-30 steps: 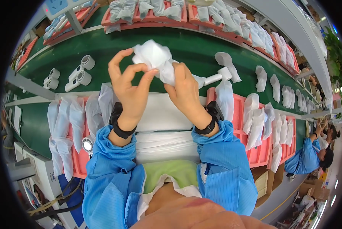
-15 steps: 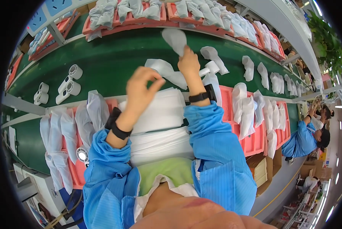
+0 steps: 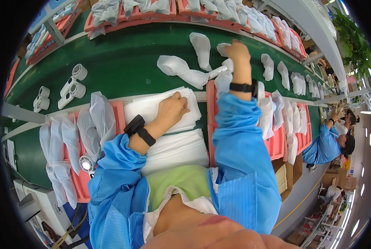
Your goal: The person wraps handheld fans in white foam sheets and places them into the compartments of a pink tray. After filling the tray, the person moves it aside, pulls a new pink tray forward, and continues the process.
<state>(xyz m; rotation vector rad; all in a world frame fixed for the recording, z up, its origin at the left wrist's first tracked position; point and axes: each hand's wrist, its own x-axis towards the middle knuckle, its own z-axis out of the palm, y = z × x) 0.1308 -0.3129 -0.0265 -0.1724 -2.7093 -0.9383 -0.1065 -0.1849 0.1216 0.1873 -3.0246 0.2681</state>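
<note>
My right hand (image 3: 237, 53) reaches across the green table. Its fingers are closed over a device in a frosted white bag (image 3: 224, 49), whose rounded end shows beside them. My left hand (image 3: 172, 111) is over a stack of flat white bags (image 3: 144, 106), fingers curled and thumb near them; whatever is between the fingertips is hidden. A second stack of white bags (image 3: 175, 151) lies nearer my body. On the table between my hands lie another bagged device (image 3: 201, 50), a further one (image 3: 181, 71) to its left and a bare white handle (image 3: 216, 72).
Bare white devices with round ring heads (image 3: 75, 89) lie at the left. Pink trays (image 3: 120, 118) of bagged pieces flank the stacks, and another pink tray row (image 3: 160, 17) stands at the back. Several bagged pieces (image 3: 267, 66) line the table's right. A co-worker (image 3: 324, 143) sits at the right.
My right hand has let go of the bagged device now lying on the table and has moved right to another. My left hand has come down to the bag stack. The view has shifted slightly.
</note>
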